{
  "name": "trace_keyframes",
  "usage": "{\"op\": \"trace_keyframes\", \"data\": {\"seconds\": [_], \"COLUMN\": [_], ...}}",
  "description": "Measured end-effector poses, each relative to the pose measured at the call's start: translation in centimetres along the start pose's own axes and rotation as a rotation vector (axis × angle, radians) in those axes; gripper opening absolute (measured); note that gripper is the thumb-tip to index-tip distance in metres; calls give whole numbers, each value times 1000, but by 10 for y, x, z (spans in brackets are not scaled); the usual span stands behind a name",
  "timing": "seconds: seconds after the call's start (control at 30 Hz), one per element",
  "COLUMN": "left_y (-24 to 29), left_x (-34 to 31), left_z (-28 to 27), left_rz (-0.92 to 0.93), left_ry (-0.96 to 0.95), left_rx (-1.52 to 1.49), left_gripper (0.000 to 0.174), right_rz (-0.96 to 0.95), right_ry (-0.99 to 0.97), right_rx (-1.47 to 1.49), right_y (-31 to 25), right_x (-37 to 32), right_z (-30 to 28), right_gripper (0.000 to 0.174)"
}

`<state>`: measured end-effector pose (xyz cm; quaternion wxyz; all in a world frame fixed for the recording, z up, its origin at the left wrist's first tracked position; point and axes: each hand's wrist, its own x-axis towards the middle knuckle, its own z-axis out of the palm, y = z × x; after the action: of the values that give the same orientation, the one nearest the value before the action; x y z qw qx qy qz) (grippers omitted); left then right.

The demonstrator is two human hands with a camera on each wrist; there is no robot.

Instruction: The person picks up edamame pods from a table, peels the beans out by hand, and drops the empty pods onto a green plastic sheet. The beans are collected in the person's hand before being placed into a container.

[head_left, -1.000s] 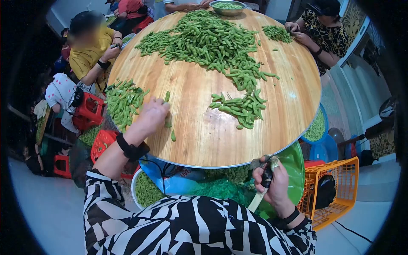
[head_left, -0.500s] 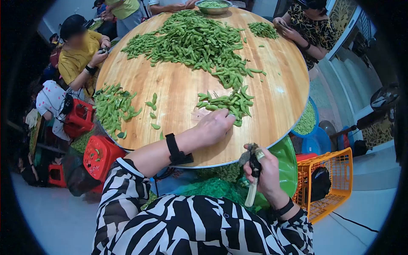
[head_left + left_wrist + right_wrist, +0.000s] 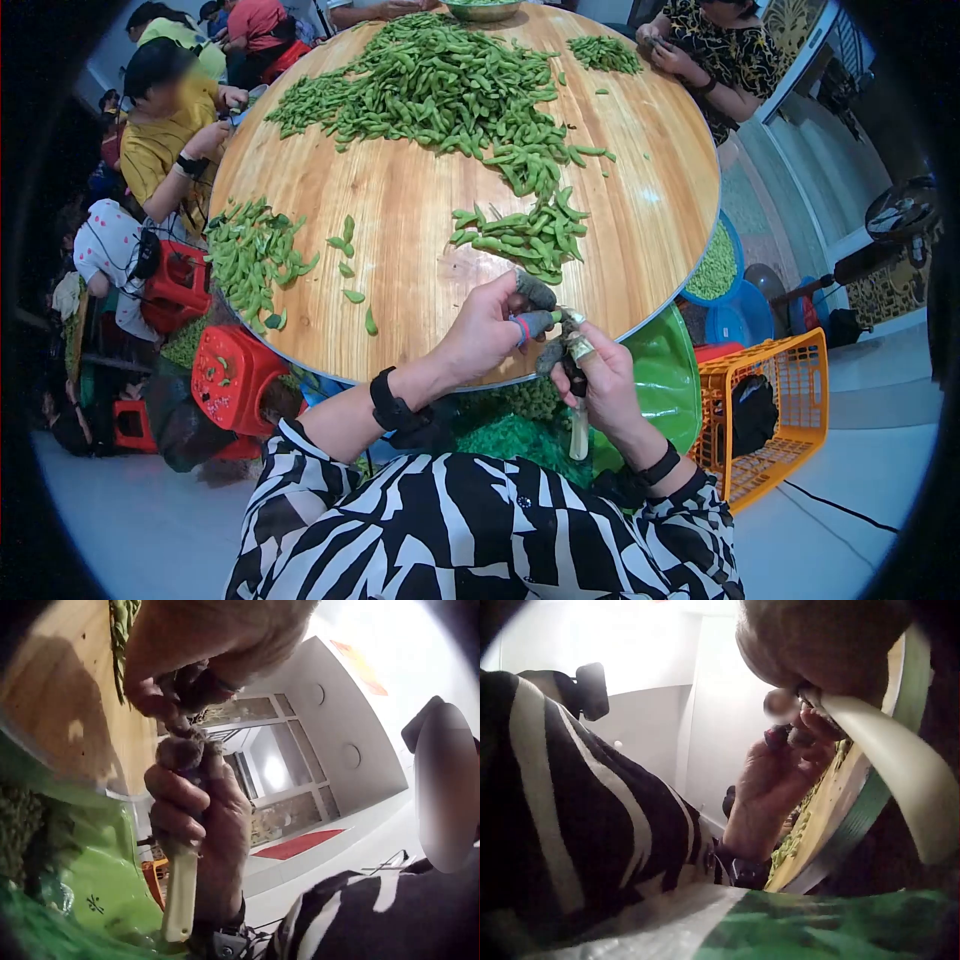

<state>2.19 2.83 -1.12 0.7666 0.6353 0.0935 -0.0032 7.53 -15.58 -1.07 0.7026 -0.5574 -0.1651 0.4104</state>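
Both hands meet over the table's near edge. My left hand, with dark grey coverings on its thumb and fingertip, pinches a green soybean pod, mostly hidden by the fingers. In my right hand is a pale-handled tool; its working end is hidden among the fingers. The handle points down out of the fist, and the right thumb lies at the pod, close to the left fingertips. A small heap of soybean pods lies just beyond the hands.
The round wooden table bears a big pod pile and a left-hand heap. A red stool, an orange crate and a green basin stand around it. Other people sit at the far sides.
The left hand went from the loose pods at left to the small near heap, then came back to the right hand with a pod. The right hand moved slightly up and left, still holding the tool.
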Motion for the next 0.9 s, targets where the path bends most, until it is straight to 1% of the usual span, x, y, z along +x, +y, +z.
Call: {"op": "trace_keyframes", "data": {"seconds": [0.03, 0.17, 0.23, 0.37, 0.43, 0.53, 0.67, 0.73, 0.87, 0.9], "left_y": [-3, -2, -4, 1, -5, -7, -7, -7, -10, -11], "left_x": [0, -4, -6, -10, -11, -11, -13, -15, -13, -12], "left_z": [2, 8, 9, 10, 9, 10, 9, 10, 10, 10], "left_rz": [70, 85, 141, 107, 159, 198, 199, 249, 242, 275], "left_ry": [32, 67, 87, 98, 78, 98, 94, 108, 116, 124], "left_rx": [-34, -93, -71, -92, -79, -58, -53, 16, -13, -12], "left_gripper": [20, 25, 27, 28, 28, 28, 28, 28, 29, 28], "right_rz": [-6, -53, -46, -58, -53, -42, -53, -97, -105, -113], "right_ry": [-8, -40, -40, -54, -66, -81, -79, -48, -20, -21], "right_rx": [5, 6, 12, 13, 25, -2, 11, -42, -48, -77], "right_y": [-1, -1, 0, -1, 1, 0, 3, 4, 4, 3], "right_x": [-1, -1, -1, 0, 1, 2, 4, 5, 8, 9], "right_z": [2, 4, 4, 6, 5, 4, 4, 5, 5, 4], "right_gripper": [39, 40, 42, 43, 44, 44, 42, 40, 38, 37]}}
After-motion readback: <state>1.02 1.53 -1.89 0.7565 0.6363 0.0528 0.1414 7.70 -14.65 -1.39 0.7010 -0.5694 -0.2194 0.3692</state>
